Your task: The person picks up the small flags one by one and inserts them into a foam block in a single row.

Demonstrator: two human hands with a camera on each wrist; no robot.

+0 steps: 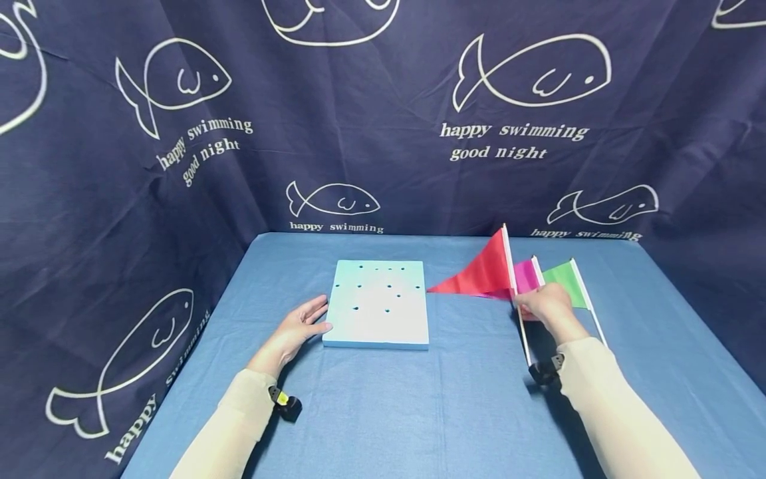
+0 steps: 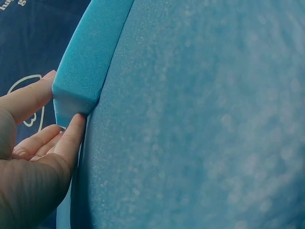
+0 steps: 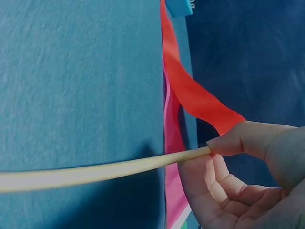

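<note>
A square light-blue foam board (image 1: 374,329) with several small holes in its top lies on the table. My left hand (image 1: 296,329) rests against the board's left side with fairly straight fingers; in the left wrist view its fingertips touch the board's corner (image 2: 78,81). To the right, my right hand (image 1: 549,305) pinches the wooden stick of a red pennant flag (image 1: 481,271) between thumb and fingers. The stick (image 3: 105,171) leans, its lower end toward me, and the red cloth (image 3: 195,98) points left. Behind it lies a magenta flag (image 1: 526,274), partly hidden by the red one and the hand.
A green flag (image 1: 565,278) on a white-sleeved stick lies right of the magenta one, partly behind my right hand. Blue cloth covers the table (image 1: 383,412). Dark blue curtains (image 1: 407,166) with white fish prints hang behind and at the sides.
</note>
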